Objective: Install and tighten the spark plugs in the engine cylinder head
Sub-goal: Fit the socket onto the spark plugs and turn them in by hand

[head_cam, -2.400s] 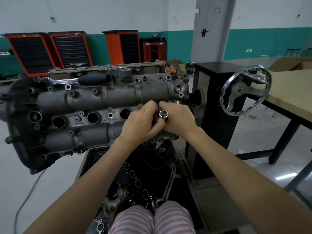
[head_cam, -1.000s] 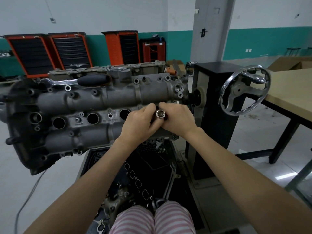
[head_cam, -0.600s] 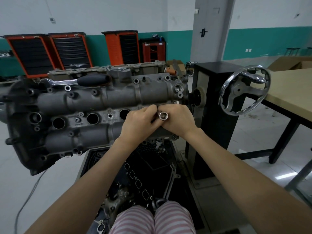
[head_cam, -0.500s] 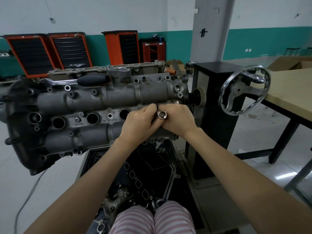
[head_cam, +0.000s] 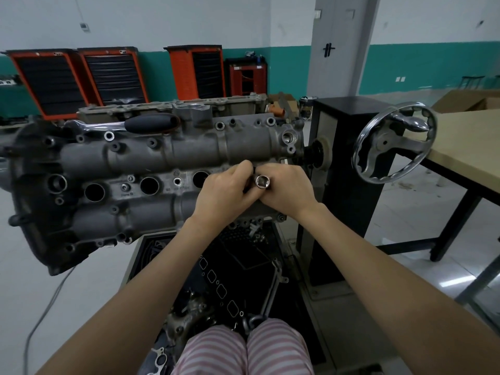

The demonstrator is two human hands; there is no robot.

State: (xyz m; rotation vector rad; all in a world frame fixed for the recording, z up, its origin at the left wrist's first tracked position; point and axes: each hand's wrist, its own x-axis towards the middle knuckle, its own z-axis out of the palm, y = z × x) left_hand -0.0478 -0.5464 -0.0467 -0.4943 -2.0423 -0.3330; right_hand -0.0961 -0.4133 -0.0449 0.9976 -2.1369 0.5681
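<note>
The grey cylinder head (head_cam: pixel 151 169) sits tilted on an engine stand, with a row of three open round plug holes (head_cam: pixel 149 185) along its middle. At its right end a chrome spark plug socket (head_cam: pixel 262 182) sticks out toward me, its open hex end showing. My left hand (head_cam: pixel 226 197) and my right hand (head_cam: pixel 286 192) both grip the socket from either side, fingers curled round it. The hole under the socket and any spark plug are hidden by my hands.
A ratchet with a black handle (head_cam: pixel 151 124) lies on top of the head. A chrome handwheel (head_cam: pixel 393 148) and the black stand column (head_cam: pixel 343 185) stand to the right, beside a wooden table (head_cam: pixel 470 147). A tray with parts (head_cam: pixel 230 280) lies below. Orange tool cabinets (head_cam: pixel 81 79) line the back wall.
The socket has wobbled slightly between my fingers as both hands work it in place. My hands stay at the same spot on the head.
</note>
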